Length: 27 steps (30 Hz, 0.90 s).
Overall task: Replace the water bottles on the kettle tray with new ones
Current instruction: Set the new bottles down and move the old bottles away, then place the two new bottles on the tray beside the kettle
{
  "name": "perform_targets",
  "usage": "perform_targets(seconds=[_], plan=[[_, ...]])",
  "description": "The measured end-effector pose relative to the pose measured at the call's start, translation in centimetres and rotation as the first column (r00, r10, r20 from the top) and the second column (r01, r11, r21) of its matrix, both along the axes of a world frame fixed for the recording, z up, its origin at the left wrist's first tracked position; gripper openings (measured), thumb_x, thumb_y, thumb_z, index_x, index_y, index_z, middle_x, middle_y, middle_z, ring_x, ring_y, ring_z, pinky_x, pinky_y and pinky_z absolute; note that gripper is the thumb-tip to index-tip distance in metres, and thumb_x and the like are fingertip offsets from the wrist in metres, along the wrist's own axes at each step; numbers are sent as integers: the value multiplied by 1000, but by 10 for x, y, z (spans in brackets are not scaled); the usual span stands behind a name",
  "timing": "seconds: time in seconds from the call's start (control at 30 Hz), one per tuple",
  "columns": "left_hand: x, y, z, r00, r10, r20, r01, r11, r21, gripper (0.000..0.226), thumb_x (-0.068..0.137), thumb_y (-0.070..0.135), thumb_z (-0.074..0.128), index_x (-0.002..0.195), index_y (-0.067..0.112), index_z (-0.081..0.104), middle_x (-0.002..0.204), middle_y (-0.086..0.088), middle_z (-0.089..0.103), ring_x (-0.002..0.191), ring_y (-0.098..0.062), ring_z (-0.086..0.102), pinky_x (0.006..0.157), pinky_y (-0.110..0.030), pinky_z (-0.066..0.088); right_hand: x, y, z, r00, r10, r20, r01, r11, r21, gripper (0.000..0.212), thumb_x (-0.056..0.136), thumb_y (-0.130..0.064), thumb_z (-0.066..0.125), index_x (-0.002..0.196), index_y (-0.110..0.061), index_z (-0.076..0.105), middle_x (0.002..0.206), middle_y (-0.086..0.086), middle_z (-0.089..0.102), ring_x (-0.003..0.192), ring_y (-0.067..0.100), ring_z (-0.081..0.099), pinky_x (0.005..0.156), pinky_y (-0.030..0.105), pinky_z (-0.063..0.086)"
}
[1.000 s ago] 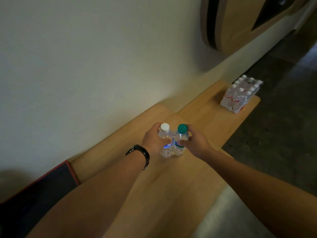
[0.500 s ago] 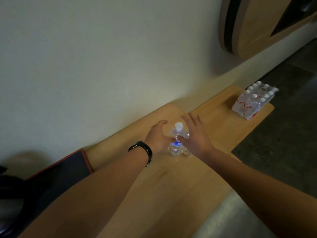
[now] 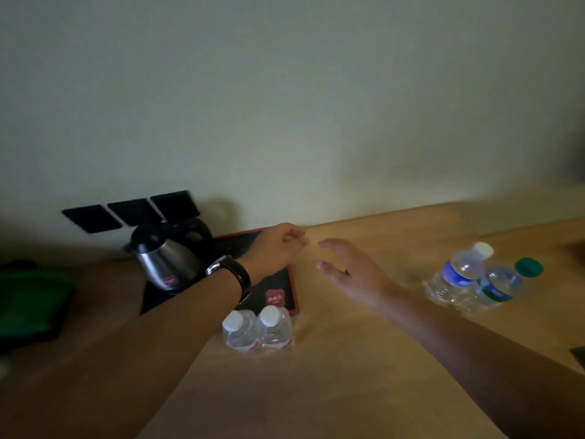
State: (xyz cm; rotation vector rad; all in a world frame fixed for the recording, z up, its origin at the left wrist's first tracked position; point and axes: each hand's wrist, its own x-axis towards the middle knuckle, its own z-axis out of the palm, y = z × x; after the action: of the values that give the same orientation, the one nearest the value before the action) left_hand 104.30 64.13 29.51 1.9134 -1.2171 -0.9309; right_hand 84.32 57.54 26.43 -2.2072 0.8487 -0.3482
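Note:
A black kettle tray (image 3: 283, 285) with a red rim lies by the wall, with a steel kettle (image 3: 167, 258) on its left part. Two small white-capped bottles with red labels (image 3: 258, 332) stand on the wooden counter just in front of the tray. Further right stand a white-capped bottle with a blue label (image 3: 457, 272) and a green-capped bottle (image 3: 503, 285), side by side. My left hand (image 3: 278, 247) hovers over the tray's far right corner, fingers loosely curled, holding nothing. My right hand (image 3: 351, 272) is spread and empty, between the tray and the right pair.
The wooden counter (image 3: 348, 375) runs along a pale wall. Black wall sockets (image 3: 131, 212) sit behind the kettle. A green and black object (image 3: 30, 304) lies at the far left edge.
Both hands let go of the white-capped and green-capped bottles, which now stand at the right. My view swung left, bringing the tray, the kettle and the red-labelled pair into sight.

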Motion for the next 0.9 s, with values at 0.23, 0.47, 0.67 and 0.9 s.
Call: perform_targets(seconds=[0.23,0.47,0.67,0.9], plan=[[50,97,-18,924,273,-269,-247,961,125,26,99,50,55,101,28,70,116,-3,72,110,-21,66,83,-27,47,47,54,-40,981,191,3,-184,937,298,54,80,-83,52,130,-66,40,125,-42,51,123,-14,47,99,30,46],[52,145,-54,974,128,-188,-93,978,184,75,72,76,54,125,26,67,131,5,66,121,-13,61,107,-38,46,58,79,-60,958,284,-38,-254,903,346,93,53,-81,79,135,-56,43,148,-14,47,135,4,46,111,43,41],[39,167,-81,988,-29,-149,40,996,76,61,54,76,81,109,62,60,107,33,68,99,18,62,76,-5,51,57,77,-70,952,300,-51,-275,920,277,111,51,-79,80,146,-36,42,152,-16,44,140,4,40,114,42,37],[47,159,-89,991,73,-108,-70,997,34,62,53,42,98,103,45,62,104,18,70,96,8,66,76,-17,56,64,76,-61,980,200,18,-198,947,252,76,52,-73,85,115,-43,53,108,-27,66,98,-6,64,75,21,50]])
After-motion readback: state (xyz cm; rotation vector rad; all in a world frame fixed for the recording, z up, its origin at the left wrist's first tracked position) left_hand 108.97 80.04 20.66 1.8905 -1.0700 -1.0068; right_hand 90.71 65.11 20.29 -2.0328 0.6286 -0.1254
